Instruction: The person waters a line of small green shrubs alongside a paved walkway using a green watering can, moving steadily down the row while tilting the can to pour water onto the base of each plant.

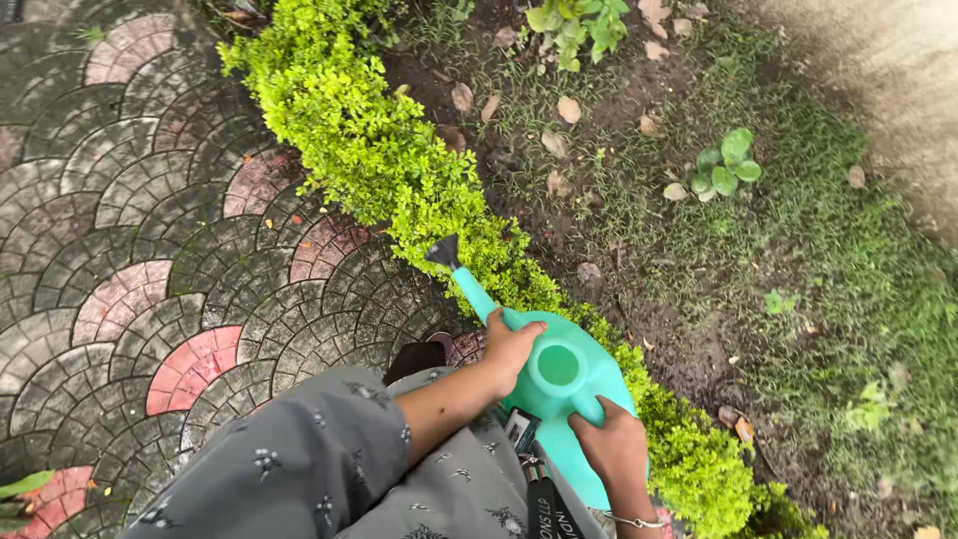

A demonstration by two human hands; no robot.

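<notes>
A turquoise plastic watering can point(561, 384) is held over a low, bright green hedge point(379, 150). Its long spout ends in a dark rose point(443, 252) that points up and left, right at the hedge's edge. My left hand point(511, 347) rests on the can's body beside the round filler opening. My right hand point(613, 446) grips the handle at the can's rear. No water is visible leaving the rose.
Wet fan-patterned paving point(140, 250) in grey and red lies left of the hedge. To the right is bare soil with dry leaves, a small round-leaved plant point(726, 165) and patchy grass point(858, 299). A grey patterned garment and a lanyard point(544, 499) fill the bottom.
</notes>
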